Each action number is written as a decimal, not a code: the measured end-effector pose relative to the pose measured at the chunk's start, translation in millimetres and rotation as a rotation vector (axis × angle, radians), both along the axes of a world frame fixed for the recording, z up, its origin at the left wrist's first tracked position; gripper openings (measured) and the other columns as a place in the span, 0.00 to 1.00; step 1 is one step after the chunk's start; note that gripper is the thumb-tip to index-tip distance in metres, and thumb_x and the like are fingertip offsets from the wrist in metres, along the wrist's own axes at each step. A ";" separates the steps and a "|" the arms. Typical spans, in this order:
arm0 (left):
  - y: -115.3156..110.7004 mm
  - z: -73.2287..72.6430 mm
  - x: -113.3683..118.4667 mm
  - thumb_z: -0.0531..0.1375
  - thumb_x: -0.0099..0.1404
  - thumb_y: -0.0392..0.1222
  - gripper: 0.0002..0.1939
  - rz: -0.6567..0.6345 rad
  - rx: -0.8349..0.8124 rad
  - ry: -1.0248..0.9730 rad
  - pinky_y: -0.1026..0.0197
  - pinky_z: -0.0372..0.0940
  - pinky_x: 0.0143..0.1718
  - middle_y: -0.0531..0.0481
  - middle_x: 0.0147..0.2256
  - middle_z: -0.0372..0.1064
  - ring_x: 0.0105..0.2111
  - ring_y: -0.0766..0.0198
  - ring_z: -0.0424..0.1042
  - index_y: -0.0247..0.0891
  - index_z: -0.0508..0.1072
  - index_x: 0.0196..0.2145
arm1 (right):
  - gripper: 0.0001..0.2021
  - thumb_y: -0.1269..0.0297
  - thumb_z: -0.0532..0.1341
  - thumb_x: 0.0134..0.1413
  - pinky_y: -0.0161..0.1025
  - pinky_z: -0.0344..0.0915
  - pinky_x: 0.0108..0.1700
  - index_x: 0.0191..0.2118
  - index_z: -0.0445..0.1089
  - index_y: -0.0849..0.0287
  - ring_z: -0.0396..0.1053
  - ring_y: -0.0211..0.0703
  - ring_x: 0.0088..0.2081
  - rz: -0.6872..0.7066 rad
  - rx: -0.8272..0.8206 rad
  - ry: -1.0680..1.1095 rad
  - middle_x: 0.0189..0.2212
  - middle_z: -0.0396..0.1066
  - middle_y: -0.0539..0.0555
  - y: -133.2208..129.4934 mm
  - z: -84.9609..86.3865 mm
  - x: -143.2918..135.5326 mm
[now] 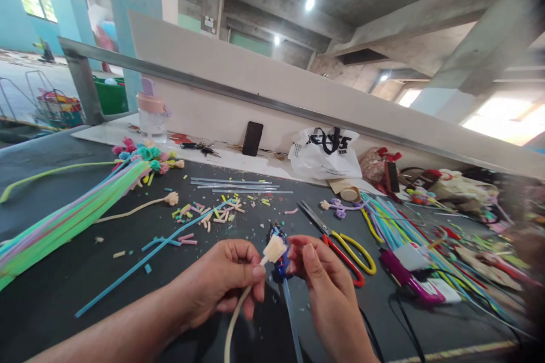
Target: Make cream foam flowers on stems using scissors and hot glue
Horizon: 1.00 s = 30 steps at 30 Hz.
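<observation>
My left hand (232,278) is closed, pinching a cream pipe-cleaner flower (273,248) just below its head, and the stem curves down towards me. Close to the right of the flower head, my right hand (326,281) has its fingers curled but apart, with nothing visible between them. Behind the flower lies a blue tool (283,264), partly hidden, with a clear bluish stick (292,317) running from its lower end. It looks like a glue gun. Red-and-yellow-handled scissors (349,247) lie partly open beyond my right hand.
Left: a bundle of coloured pipe-cleaner flowers (106,193), a cream flower stem (140,209) and a blue stem (157,255). Cut pieces (213,215) and clear sticks (238,184) lie ahead. Right: a purple device (411,278) with cables and more stems (383,215). A phone (252,138) leans behind.
</observation>
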State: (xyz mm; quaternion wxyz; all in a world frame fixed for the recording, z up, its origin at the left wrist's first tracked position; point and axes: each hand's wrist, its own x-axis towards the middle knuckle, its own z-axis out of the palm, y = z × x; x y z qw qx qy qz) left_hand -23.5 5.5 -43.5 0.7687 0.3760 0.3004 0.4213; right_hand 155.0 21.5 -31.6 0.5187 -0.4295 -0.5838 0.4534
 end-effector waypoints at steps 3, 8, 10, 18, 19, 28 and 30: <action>1.4 1.5 -3.6 0.61 0.56 0.42 0.10 0.016 -0.015 -0.019 0.72 0.37 0.10 0.52 0.20 0.69 0.14 0.73 0.65 0.35 0.64 0.25 | 0.11 0.56 0.58 0.54 0.33 0.61 0.31 0.37 0.69 0.58 0.64 0.36 0.26 -0.067 0.066 -0.081 0.24 0.67 0.49 1.7 -0.7 3.6; 1.5 4.1 -6.8 0.59 0.59 0.45 0.12 0.028 -0.008 -0.038 0.70 0.40 0.15 0.52 0.21 0.67 0.17 0.74 0.65 0.32 0.68 0.26 | 0.14 0.56 0.53 0.57 0.33 0.58 0.27 0.26 0.64 0.58 0.59 0.36 0.23 -0.094 0.166 -0.283 0.19 0.61 0.47 0.3 1.9 4.8; 1.9 4.0 -7.3 0.59 0.59 0.46 0.12 0.033 0.026 -0.062 0.70 0.39 0.16 0.51 0.21 0.67 0.17 0.74 0.64 0.32 0.68 0.26 | 0.17 0.56 0.51 0.58 0.33 0.55 0.25 0.21 0.59 0.58 0.56 0.35 0.22 -0.105 0.202 -0.354 0.18 0.57 0.46 -0.9 2.4 5.6; 2.7 7.5 -8.5 0.60 0.58 0.49 0.14 0.024 0.046 -0.133 0.70 0.40 0.17 0.51 0.21 0.66 0.18 0.73 0.61 0.34 0.67 0.27 | 0.19 0.56 0.51 0.58 0.33 0.51 0.22 0.18 0.55 0.57 0.52 0.34 0.18 -0.116 0.240 -0.497 0.15 0.53 0.45 2.3 -5.8 2.1; 2.5 8.6 -8.8 0.60 0.57 0.49 0.14 0.025 0.040 -0.136 0.70 0.41 0.17 0.51 0.20 0.66 0.18 0.73 0.60 0.34 0.67 0.27 | 0.18 0.56 0.51 0.58 0.33 0.53 0.23 0.19 0.59 0.58 0.55 0.35 0.19 -0.101 0.250 -0.503 0.16 0.56 0.46 4.1 -7.1 0.9; 15.6 4.7 -15.7 0.61 0.54 0.47 0.12 0.203 -0.002 -0.283 0.68 0.38 0.17 0.55 0.17 0.61 0.15 0.74 0.55 0.34 0.67 0.27 | 0.16 0.53 0.54 0.55 0.33 0.57 0.23 0.22 0.62 0.58 0.58 0.37 0.20 -0.152 0.233 -0.495 0.17 0.59 0.47 17.8 -10.2 -9.3; 20.0 5.4 -20.0 0.62 0.53 0.48 0.13 0.252 -0.003 -0.316 0.68 0.37 0.16 0.56 0.17 0.60 0.14 0.74 0.54 0.35 0.66 0.27 | 0.20 0.52 0.54 0.54 0.33 0.54 0.21 0.18 0.56 0.57 0.54 0.36 0.18 -0.151 0.205 -0.509 0.14 0.55 0.46 21.3 -7.1 -15.4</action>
